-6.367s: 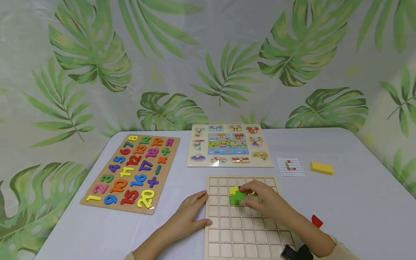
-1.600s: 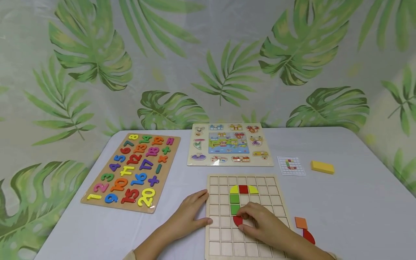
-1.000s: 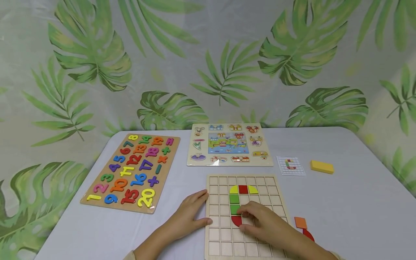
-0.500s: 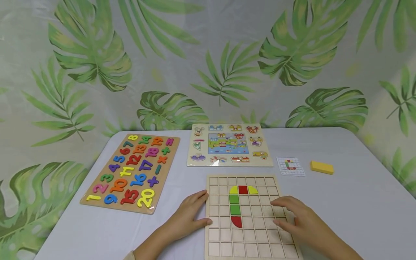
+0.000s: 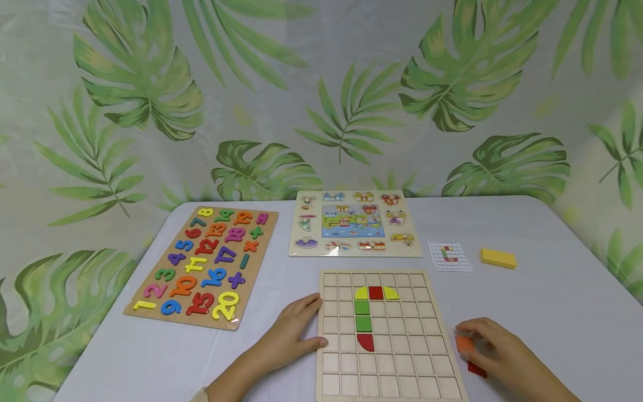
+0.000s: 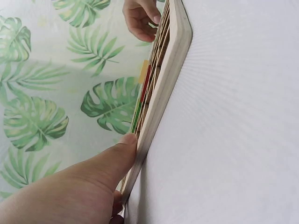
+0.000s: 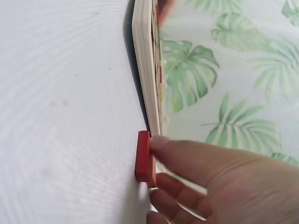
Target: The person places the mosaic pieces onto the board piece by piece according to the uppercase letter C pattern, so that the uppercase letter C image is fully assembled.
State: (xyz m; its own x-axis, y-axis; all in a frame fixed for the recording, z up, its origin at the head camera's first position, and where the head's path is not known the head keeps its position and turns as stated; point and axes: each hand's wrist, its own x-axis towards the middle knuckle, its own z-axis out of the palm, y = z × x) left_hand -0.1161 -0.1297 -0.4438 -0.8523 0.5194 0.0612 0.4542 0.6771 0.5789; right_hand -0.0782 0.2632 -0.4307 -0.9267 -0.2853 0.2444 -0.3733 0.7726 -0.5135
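Note:
A wooden grid board [image 5: 341, 365] lies at the front of the table. A column of tiles on it holds a yellow quarter-round [image 5: 361, 293], two green squares [image 5: 362, 307] and a red quarter-round [image 5: 366, 342]; a red square [image 5: 375, 293] and another yellow quarter-round [image 5: 390, 293] extend the top row. My left hand [image 5: 291, 335] rests on the board's left edge, fingers extended, thumb on the frame. Right of the board, my right hand [image 5: 494, 349] pinches an orange square tile [image 5: 463, 342] between thumb and finger. Close beside it is a red piece [image 7: 142, 156], partly hidden in the head view.
A number board [image 5: 166, 257] lies at the left. Behind the grid board are a picture puzzle [image 5: 301, 248], a card [image 5: 449, 258] printed with a coloured tile pattern, and a yellow block [image 5: 497, 258]. A leaf-print cloth [image 5: 271, 100] hangs behind the table.
A second green square and the red quarter-round have been set into the grid. My right hand has let go of the red piece and moved right to the orange tile. Left hand unmoved.

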